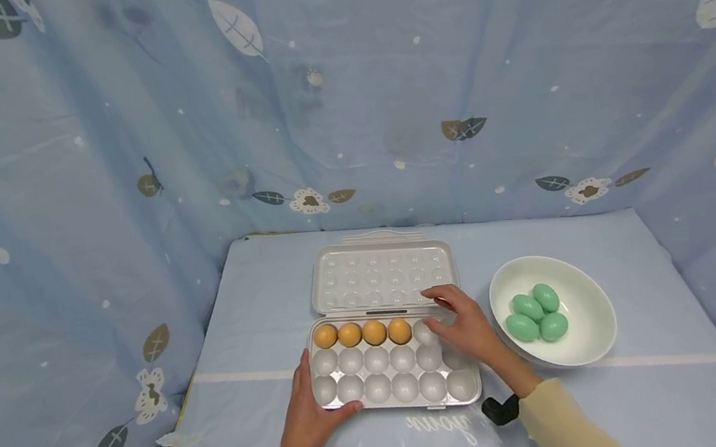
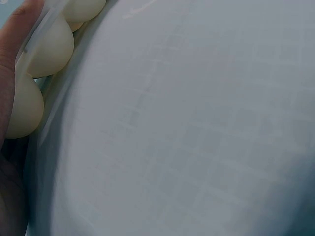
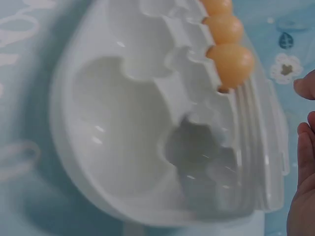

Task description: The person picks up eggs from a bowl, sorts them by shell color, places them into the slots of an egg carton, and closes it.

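Observation:
A pale plastic egg carton (image 1: 391, 379) lies with its lid (image 1: 382, 273) folded open behind it. Several orange eggs (image 1: 374, 333) fill the left part of its back row; the visible front and middle cups hold nothing. At the carton's front left corner rests my left hand (image 1: 311, 413), fingers along the side and thumb stretched along the front edge. My right hand (image 1: 464, 323) hovers over the right end of the back row, thumb and fingers parted with nothing between them. It hides the cups beneath. In the right wrist view, this hand (image 3: 304, 182) shows at the right edge.
Right of the carton stands a white bowl (image 1: 589, 332) with several green eggs (image 1: 537, 314) in it. A black object (image 1: 499, 410) lies by the right forearm. The table (image 1: 253, 307) wears a pale blue cloth, and a blue patterned curtain (image 1: 352, 87) hangs around it.

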`<state>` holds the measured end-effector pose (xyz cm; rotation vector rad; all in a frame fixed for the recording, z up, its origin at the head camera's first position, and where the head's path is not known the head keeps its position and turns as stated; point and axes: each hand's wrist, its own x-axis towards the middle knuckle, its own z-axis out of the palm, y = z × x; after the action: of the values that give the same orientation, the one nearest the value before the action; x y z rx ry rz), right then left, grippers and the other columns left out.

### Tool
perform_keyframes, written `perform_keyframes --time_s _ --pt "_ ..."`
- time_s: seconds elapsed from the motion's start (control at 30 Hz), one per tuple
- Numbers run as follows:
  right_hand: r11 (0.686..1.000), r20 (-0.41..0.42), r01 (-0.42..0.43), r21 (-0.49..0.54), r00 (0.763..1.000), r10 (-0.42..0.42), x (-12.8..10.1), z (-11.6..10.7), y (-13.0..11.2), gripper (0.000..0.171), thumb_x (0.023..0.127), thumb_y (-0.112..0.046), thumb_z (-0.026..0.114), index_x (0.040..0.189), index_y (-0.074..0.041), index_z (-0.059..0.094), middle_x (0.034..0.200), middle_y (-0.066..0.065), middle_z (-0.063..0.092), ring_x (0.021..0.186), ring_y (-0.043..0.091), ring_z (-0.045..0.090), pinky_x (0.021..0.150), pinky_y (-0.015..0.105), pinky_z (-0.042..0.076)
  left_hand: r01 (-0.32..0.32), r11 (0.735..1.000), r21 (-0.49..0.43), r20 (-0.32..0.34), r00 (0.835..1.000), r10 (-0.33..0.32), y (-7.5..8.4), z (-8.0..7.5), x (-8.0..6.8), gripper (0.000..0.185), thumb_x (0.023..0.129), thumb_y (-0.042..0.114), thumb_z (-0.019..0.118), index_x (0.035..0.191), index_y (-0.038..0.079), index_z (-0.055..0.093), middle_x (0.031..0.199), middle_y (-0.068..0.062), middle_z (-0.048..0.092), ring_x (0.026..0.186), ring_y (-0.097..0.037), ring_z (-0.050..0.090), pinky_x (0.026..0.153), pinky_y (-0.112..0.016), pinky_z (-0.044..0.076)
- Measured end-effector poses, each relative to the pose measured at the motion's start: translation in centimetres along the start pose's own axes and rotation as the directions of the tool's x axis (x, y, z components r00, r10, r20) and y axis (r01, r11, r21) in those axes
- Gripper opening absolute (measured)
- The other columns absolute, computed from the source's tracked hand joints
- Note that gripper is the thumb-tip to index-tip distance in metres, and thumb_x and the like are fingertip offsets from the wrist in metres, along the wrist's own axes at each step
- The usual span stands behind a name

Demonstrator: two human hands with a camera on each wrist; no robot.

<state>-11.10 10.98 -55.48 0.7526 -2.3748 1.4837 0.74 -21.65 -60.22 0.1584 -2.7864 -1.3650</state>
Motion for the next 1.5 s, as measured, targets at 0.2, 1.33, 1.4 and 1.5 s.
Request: perform_keyframes --time_s 0.2,1.33,1.4,1.5 --pt "1.0 -0.027 -0.016 -0.012 1.0 0.015 0.6 -1.8 -1.5 0.049 0.08 0.012 0.081 0.125 0.009 0.063 0.124 0.027 0.063 0.115 0.043 0.063 0.1 0.049 0.053 -0.006 1.0 -0.002 -0.004 1.0 0.006 -0.1 0.0 0.0 0.148 0.056 0.065 0.095 0.165 0.01 0.013 0.161 -0.019 0.033 0.145 -0.038 0.041 0.118 -0.057 0.036" --pt "0.967 -0.134 -0.215 -0.137 0.971 0.197 -2.2 -11.2 2.3 0.052 0.087 -0.002 0.081 0.134 0.001 0.06 0.131 0.017 0.061 0.122 0.033 0.057 0.101 0.008 0.044 -0.03 0.999 0.019 -0.015 0.999 0.031 0.3 -0.2 0.0 0.145 0.058 0.063 0.095 0.165 0.009 0.013 0.161 -0.02 0.034 0.146 -0.039 0.041 0.118 -0.056 0.036" --pt "0.963 -0.141 -0.229 -0.14 0.968 0.209 -2.6 -11.8 2.6 0.051 0.088 -0.002 0.081 0.134 0.002 0.06 0.131 0.017 0.061 0.122 0.034 0.057 0.102 0.009 0.044 -0.03 0.999 0.02 -0.014 0.999 0.03 0.3 -0.3 0.0 0.145 0.058 0.064 0.095 0.165 0.008 0.013 0.161 -0.02 0.033 0.146 -0.039 0.041 0.118 -0.056 0.036" --pt "0.952 -0.154 -0.258 -0.164 0.96 0.234 -3.1 -12.6 3.0 0.051 0.088 -0.003 0.081 0.135 0.002 0.059 0.131 0.018 0.06 0.122 0.036 0.057 0.101 0.008 0.044 -0.03 0.999 0.02 -0.013 0.999 0.03 0.3 -0.3 -0.1 0.146 0.058 0.064 0.094 0.165 0.008 0.013 0.162 -0.02 0.033 0.146 -0.039 0.04 0.118 -0.056 0.035"
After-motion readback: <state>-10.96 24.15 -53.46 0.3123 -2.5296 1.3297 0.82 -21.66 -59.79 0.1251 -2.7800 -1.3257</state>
